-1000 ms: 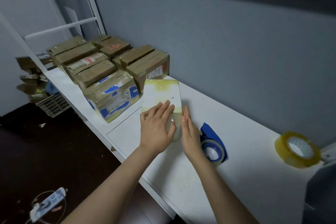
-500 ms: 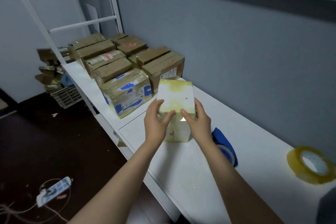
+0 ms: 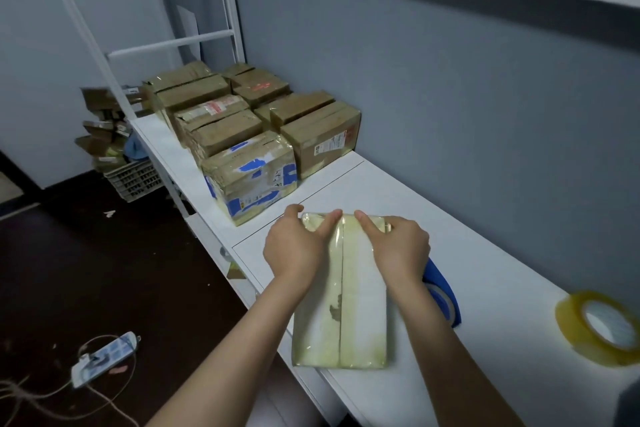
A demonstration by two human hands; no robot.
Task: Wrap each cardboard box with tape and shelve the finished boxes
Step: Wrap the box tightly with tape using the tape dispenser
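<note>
White box [image 3: 349, 305] wrapped in yellowish tape; brown boxes [image 3: 256, 121], one blue-patched; blue tape roll [image 3: 445, 291]; yellow tape roll [image 3: 599, 329].

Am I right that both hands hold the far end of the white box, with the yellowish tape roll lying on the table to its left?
Not quite: the head view shows the yellowish tape roll on the table right of the white box; the left hand and right hand do hold its far end.
</note>
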